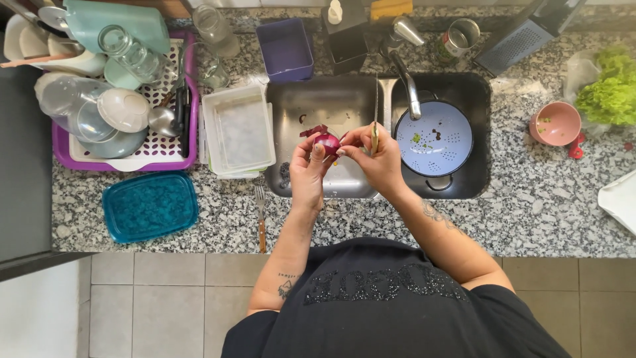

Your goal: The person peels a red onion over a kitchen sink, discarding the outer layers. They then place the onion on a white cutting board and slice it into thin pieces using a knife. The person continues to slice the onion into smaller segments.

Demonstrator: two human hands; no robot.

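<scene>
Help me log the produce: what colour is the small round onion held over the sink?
Purple-red, clearest in the head view: small round onion.

Blue colander [434,139] in sink – teal lid [150,205], fork [260,207] on granite counter [530,205].

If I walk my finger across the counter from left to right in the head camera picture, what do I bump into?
Purple dish rack → clear plastic tub → red onion held in both hands → pale blue colander → pink bowl → green lettuce.
</scene>
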